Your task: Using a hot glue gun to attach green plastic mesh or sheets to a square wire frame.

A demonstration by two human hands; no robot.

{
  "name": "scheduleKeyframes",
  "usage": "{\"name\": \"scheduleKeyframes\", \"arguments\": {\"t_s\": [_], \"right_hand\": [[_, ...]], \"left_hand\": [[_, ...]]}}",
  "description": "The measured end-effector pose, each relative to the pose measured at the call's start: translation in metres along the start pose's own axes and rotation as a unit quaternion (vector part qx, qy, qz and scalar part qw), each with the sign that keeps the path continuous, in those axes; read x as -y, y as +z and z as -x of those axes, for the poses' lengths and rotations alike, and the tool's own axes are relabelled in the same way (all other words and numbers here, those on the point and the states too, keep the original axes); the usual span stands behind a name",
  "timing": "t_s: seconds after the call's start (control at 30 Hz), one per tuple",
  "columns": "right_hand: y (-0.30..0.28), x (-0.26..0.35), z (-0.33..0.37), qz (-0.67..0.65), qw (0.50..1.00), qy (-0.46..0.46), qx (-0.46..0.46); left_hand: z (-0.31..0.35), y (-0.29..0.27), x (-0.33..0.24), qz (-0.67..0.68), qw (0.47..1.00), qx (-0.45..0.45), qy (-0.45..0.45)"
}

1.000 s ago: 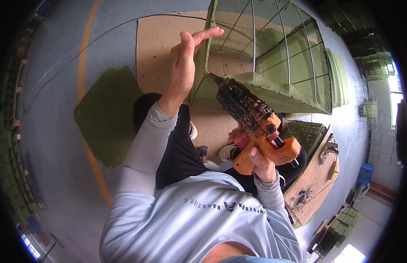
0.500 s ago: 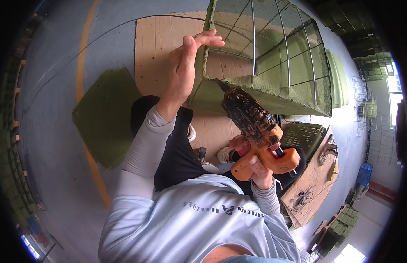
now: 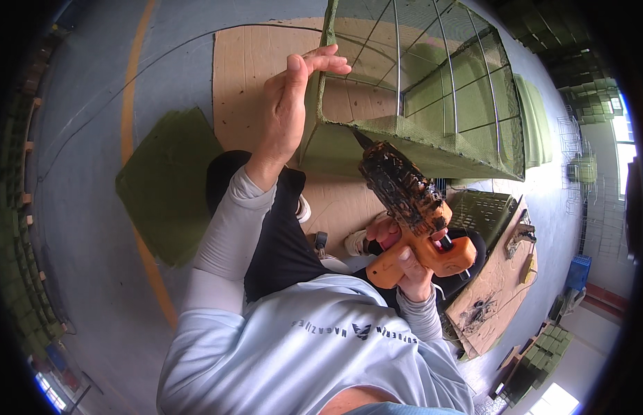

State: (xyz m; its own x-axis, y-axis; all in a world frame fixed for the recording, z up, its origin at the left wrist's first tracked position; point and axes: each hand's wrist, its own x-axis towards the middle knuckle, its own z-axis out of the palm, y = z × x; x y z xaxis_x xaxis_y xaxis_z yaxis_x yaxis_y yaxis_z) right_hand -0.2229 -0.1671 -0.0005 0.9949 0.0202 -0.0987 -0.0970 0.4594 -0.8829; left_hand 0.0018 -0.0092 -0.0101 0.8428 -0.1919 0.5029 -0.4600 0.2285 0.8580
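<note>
A green mesh-covered wire-frame box (image 3: 397,149) lies in front of me with its wire-crossed opening facing up. My left hand (image 3: 294,97) is at the box's left edge, its fingers stretched over the rim and the thumb raised apart. In my right hand (image 3: 413,266) is an orange glue gun (image 3: 404,200), gripped by its handle. Its barrel is crusted with dark residue. The dark nozzle tip points up and left, close to the box's near edge; whether it touches cannot be seen.
Flat cardboard (image 3: 249,83) lies under the box. A green fabric panel (image 3: 169,187) is on the floor at left. To the right, a soiled cardboard sheet (image 3: 487,304) rests on a green perforated crate (image 3: 477,211). A cable (image 3: 162,52) crosses the floor.
The glue gun and my right hand have shifted slightly right, the nozzle moving along the box's near edge. My left hand has moved slightly left and stays at the rim.
</note>
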Motion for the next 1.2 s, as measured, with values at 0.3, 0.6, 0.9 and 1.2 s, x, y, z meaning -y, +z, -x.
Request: {"name": "scheduleKeyframes", "arguments": {"t_s": [0.3, 0.6, 0.9, 1.2], "right_hand": [[0.014, -0.005, -0.008, 0.024, 0.999, -0.007, -0.041], [0.0, 0.001, -0.002, 0.026, 0.999, -0.018, -0.021], [-0.001, 0.002, 0.003, 0.005, 0.999, -0.024, -0.043], [-0.004, 0.005, 0.01, -0.009, 0.996, -0.06, -0.068]], "left_hand": [[-0.001, -0.003, -0.003, -0.03, 0.999, 0.019, -0.007], [0.0, -0.002, -0.002, -0.03, 0.999, 0.024, 0.0], [0.0, -0.001, 0.0, -0.008, 1.0, 0.007, 0.011], [0.003, -0.019, -0.022, -0.176, 0.959, 0.063, 0.215]]}}
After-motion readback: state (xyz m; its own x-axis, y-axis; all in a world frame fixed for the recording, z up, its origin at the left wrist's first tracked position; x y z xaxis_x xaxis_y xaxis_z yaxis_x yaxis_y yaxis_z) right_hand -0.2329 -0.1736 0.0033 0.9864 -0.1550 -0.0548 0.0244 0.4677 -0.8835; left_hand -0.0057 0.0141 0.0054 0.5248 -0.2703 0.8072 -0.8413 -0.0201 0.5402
